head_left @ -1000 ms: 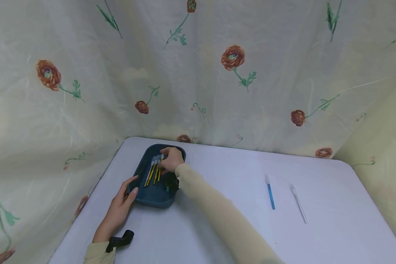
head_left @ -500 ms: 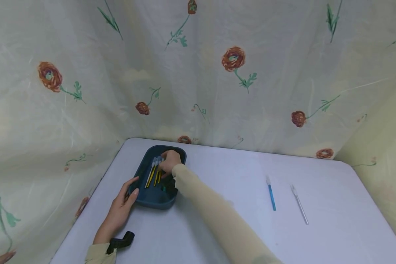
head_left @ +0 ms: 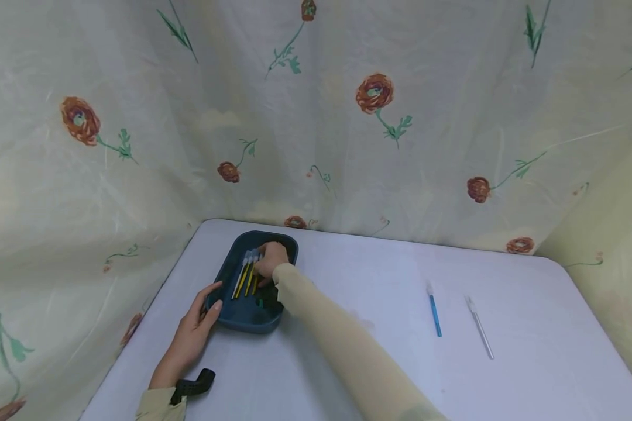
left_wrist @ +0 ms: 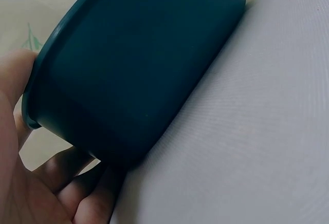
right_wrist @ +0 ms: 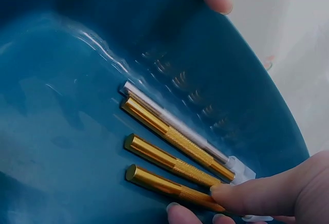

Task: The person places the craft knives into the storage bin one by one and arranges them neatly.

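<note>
In the head view a dark blue plastic basin [head_left: 244, 318] stands at the table's far left. Inside it, side by side, lie gold craft knives [right_wrist: 154, 153] and one silver craft knife [right_wrist: 159, 112], with clear caps at their far ends. My right hand [head_left: 272, 261] reaches into the basin. Its thumb and fingers pinch the gold craft knife [right_wrist: 154, 181] farthest from the silver one, near the capped end. My left hand [head_left: 189, 333] holds the basin's near-left corner, with the thumb at the rim and the other fingers against the outer wall.
To the right on the white table [head_left: 358, 333] lie a blue craft knife [head_left: 435, 314] and another silver craft knife [head_left: 481, 333], apart from each other. A flowered curtain [head_left: 316, 117] hangs behind the table and along its sides.
My right hand has lowered slightly toward the near side, and the gold knives beside it have shifted a little. The left hand stays on the basin, which has not visibly moved.
</note>
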`<action>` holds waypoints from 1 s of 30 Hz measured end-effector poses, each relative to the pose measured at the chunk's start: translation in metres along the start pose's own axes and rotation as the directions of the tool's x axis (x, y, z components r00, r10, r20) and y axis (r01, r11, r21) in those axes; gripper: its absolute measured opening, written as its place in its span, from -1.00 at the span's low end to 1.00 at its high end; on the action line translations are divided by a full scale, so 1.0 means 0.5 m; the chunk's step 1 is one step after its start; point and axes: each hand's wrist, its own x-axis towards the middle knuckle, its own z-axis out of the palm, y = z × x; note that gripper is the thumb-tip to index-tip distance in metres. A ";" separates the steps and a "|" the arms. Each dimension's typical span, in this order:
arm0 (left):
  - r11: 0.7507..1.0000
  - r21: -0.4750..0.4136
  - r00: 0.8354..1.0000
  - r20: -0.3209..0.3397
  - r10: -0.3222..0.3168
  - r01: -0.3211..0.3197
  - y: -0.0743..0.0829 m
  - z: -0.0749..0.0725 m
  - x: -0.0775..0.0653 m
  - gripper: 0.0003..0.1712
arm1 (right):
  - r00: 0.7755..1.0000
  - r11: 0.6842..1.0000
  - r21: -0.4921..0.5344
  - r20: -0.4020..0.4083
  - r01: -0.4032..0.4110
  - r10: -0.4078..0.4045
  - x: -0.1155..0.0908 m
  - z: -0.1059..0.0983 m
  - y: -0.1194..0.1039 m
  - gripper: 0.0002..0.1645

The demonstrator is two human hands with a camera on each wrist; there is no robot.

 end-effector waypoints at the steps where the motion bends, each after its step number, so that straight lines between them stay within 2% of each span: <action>1: 1.000 0.000 1.000 0.000 0.000 0.000 0.000 0.000 0.000 -0.36 | 1.000 1.000 -0.005 0.002 0.002 -0.002 -0.001 0.000 -0.001 -0.32; 13: 1.000 -0.001 1.000 -0.002 0.005 -0.005 0.003 -0.001 -0.002 -0.37 | 1.000 0.996 -0.092 -0.006 0.012 -0.012 -0.007 0.001 -0.005 -0.32; 19: 1.000 -0.001 1.000 -0.003 -0.001 0.001 0.002 0.001 -0.001 -0.37 | 0.997 0.988 -0.147 -0.045 0.053 -0.060 -0.011 -0.004 -0.009 -0.32; 24: 1.000 0.004 1.000 -0.001 -0.001 0.001 -0.001 0.000 0.003 -0.35 | 0.996 0.996 -0.017 0.000 0.090 -0.090 -0.023 -0.023 -0.013 -0.24; 30: 1.000 0.008 1.000 0.003 -0.007 0.007 -0.004 -0.001 0.003 -0.34 | 0.993 0.985 0.143 0.054 0.099 -0.108 -0.056 -0.048 -0.026 -0.19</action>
